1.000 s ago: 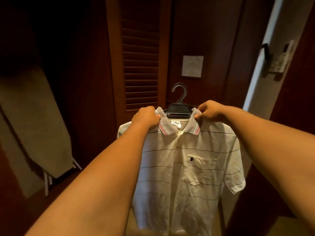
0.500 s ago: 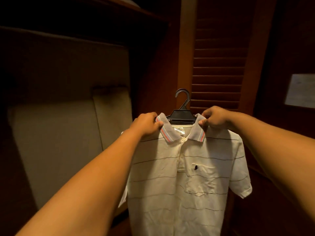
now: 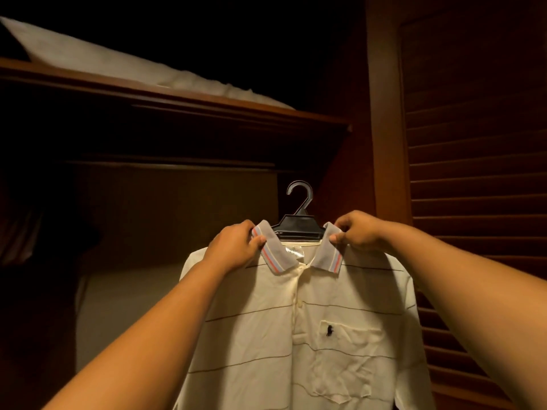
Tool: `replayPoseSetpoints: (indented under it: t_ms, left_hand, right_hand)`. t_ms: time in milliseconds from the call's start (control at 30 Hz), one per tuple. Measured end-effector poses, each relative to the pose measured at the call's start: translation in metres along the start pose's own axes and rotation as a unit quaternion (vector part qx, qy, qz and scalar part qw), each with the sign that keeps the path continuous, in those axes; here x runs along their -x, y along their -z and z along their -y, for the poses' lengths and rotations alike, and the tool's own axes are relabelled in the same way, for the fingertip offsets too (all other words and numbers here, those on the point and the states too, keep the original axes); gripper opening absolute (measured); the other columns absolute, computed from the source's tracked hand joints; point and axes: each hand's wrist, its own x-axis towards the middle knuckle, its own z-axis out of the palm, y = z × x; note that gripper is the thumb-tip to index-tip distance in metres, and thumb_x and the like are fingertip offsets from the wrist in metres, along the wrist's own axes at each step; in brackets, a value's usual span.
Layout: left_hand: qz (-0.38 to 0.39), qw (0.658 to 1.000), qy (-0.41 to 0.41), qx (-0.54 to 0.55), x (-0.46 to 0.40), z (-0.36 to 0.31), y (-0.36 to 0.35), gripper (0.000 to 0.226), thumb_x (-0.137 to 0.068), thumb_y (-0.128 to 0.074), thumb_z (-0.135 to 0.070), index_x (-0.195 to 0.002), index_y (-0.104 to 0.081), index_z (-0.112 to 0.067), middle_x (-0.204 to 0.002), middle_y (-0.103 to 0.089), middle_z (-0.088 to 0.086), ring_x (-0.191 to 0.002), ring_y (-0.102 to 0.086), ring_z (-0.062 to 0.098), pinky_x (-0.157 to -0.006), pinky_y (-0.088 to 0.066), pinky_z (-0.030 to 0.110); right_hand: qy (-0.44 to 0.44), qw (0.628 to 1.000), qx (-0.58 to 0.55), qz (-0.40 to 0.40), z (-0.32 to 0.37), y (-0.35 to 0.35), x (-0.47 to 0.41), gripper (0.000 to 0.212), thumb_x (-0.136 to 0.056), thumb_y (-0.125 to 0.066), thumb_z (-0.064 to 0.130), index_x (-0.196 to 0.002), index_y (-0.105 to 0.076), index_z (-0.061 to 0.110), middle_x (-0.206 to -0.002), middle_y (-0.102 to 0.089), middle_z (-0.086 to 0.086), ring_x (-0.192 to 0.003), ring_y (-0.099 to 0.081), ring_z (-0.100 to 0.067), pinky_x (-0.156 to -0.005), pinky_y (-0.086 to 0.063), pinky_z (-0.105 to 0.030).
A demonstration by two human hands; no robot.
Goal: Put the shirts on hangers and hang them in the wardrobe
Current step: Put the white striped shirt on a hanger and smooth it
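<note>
The shirt (image 3: 302, 335) is already sitting on the hanger (image 3: 299, 220) at centre frame, but it is not yet hanging on the rail (image 3: 171, 164) in the dark upper left. The left hand (image 3: 233, 250) and right hand (image 3: 358, 232) are each pinching a collar side. The shirt is looking soft, creased, cream with thin stripes; the hanger is looking like rigid black plastic, its hook curving.

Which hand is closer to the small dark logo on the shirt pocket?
Right. The right hand pinches the collar above the logo and slightly to its right. The left hand holds the other collar wing, farther off to the left across the placket.
</note>
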Motion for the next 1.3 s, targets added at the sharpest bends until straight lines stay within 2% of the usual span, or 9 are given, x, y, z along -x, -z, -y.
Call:
replayPoseSetpoints:
  t_ms: [267,367,500,700,967,1067,1167,1233,1300]
  left_hand:
    - [-0.051,0.999,-0.009,-0.002,-0.089,0.024,-0.025,0.030,-0.096,-0.051,-0.041,-0.112,-0.055,-0.015,-0.099,-0.061,0.001,-0.083,-0.053,0.016,-0.067,-0.039,0.029]
    - [-0.061,0.998,-0.006,0.009,-0.124,0.026,-0.044,0.031,-0.096,-0.051,-0.040,-0.114,-0.054,-0.015,-0.100,-0.059,0.001,-0.085,-0.054,0.016,-0.068,-0.040,0.029]
    - [-0.057,0.998,0.005,0.027,-0.178,0.030,-0.073,0.032,-0.096,-0.052,-0.040,-0.115,-0.054,-0.015,-0.105,-0.062,0.005,-0.090,-0.057,0.021,-0.073,-0.048,0.034]
    - [-0.056,0.995,-0.002,0.086,-0.244,0.035,-0.119,0.033,-0.097,-0.052,-0.035,-0.121,-0.053,-0.012,-0.112,-0.062,0.009,-0.094,-0.057,0.020,-0.074,-0.045,0.029]
    - [-0.032,0.973,-0.005,0.227,-0.314,0.034,-0.161,0.028,-0.100,-0.047,-0.024,-0.126,-0.051,-0.013,-0.115,-0.057,0.004,-0.107,-0.057,0.019,-0.085,-0.046,0.029]
    - [-0.033,0.968,-0.001,0.248,-0.336,0.039,-0.176,0.017,-0.101,-0.045,-0.027,-0.113,-0.053,-0.018,-0.100,-0.060,0.004,-0.083,-0.058,0.012,-0.076,-0.050,0.027]
    - [-0.029,0.963,0.009,0.267,-0.357,0.046,-0.194,0.005,-0.102,-0.044,-0.026,-0.105,-0.047,-0.025,-0.089,-0.054,-0.007,-0.073,-0.049,0.000,-0.056,-0.042,0.009]
    - [-0.001,0.963,0.011,0.270,-0.365,0.050,-0.200,0.012,-0.100,-0.047,-0.018,-0.111,-0.049,-0.022,-0.096,-0.052,-0.008,-0.073,-0.047,-0.001,-0.050,-0.041,0.004]
    - [0.021,0.964,0.009,0.266,-0.378,0.057,-0.208,0.026,-0.097,-0.053,-0.014,-0.123,-0.052,-0.016,-0.113,-0.054,-0.004,-0.086,-0.051,0.006,-0.058,-0.043,0.002]
  right_hand:
    - [0.029,0.999,-0.007,-0.037,-0.008,0.012,-0.096,0.011,-0.092,-0.063,0.023,-0.082,-0.061,0.020,-0.080,-0.059,0.000,-0.076,-0.054,-0.013,-0.060,-0.041,-0.024]
    - [0.027,0.999,-0.007,-0.039,-0.017,0.020,-0.129,0.008,-0.093,-0.062,0.022,-0.086,-0.061,0.019,-0.084,-0.060,-0.001,-0.080,-0.055,-0.015,-0.069,-0.043,-0.027]
    - [0.025,0.999,0.025,-0.041,-0.029,0.035,-0.169,0.012,-0.092,-0.062,0.024,-0.097,-0.064,0.014,-0.088,-0.061,-0.002,-0.082,-0.056,-0.016,-0.071,-0.043,-0.027]
    - [0.008,0.992,0.104,-0.065,-0.041,0.046,-0.220,0.014,-0.089,-0.066,0.029,-0.089,-0.064,0.016,-0.086,-0.060,-0.001,-0.078,-0.056,-0.015,-0.068,-0.045,-0.027]
    - [-0.001,0.981,0.158,-0.111,-0.043,0.044,-0.268,0.012,-0.090,-0.066,0.016,-0.085,-0.055,0.014,-0.076,-0.053,0.000,-0.063,-0.050,-0.011,-0.047,-0.035,-0.020]
    - [-0.014,0.980,0.157,-0.121,-0.044,0.044,-0.284,0.012,-0.089,-0.065,0.011,-0.084,-0.054,0.014,-0.076,-0.054,-0.002,-0.061,-0.051,-0.013,-0.044,-0.036,-0.020]
    - [-0.025,0.979,0.160,-0.127,-0.046,0.039,-0.301,0.012,-0.088,-0.066,0.010,-0.084,-0.054,0.014,-0.078,-0.054,-0.002,-0.065,-0.052,-0.013,-0.047,-0.038,-0.020]
    - [-0.031,0.977,0.167,-0.131,-0.047,0.033,-0.313,0.014,-0.088,-0.067,0.011,-0.083,-0.054,0.015,-0.078,-0.053,0.000,-0.067,-0.052,-0.012,-0.048,-0.037,-0.020]
    - [-0.034,0.974,0.177,-0.138,-0.047,0.029,-0.324,0.014,-0.086,-0.069,0.013,-0.087,-0.056,0.015,-0.081,-0.053,0.000,-0.072,-0.053,-0.014,-0.049,-0.037,-0.019]
